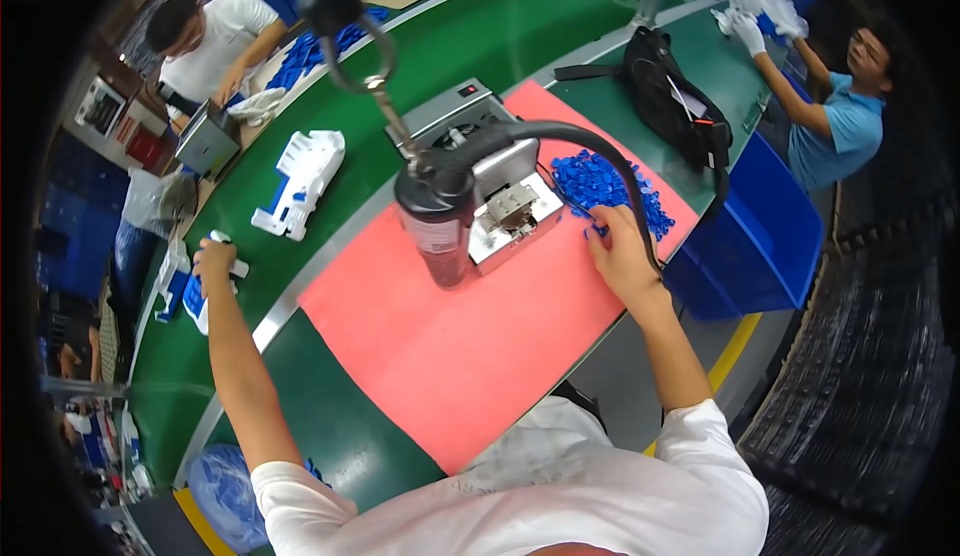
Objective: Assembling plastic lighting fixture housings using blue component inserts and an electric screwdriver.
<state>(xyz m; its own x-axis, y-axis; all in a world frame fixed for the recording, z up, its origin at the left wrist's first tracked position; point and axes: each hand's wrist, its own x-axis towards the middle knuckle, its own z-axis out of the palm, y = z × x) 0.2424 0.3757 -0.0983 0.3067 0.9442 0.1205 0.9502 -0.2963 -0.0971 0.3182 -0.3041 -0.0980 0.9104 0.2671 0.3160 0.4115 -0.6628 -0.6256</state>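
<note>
My left hand (215, 261) reaches out to the left over the green belt, its fingers curled round a white and blue plastic housing (196, 303). At the edge of a heap of small blue plastic pieces (600, 180) is my right hand (628, 261), thumb and fingers pinched together with a bit of blue between them. Between my hands a black hanging power screwdriver (440, 226) hangs over the pink mat (450, 346). Just behind it stands a small metal box-like device (515, 221), partly hidden by the tool and its cable.
Another white housing (300, 184) lies on the green conveyor (400, 101). A black bag (675, 96) sits at the right, above a blue bin (760, 241). One person (225, 41) works across the belt; another, in white gloves (745, 34), handles clear plastic at far right.
</note>
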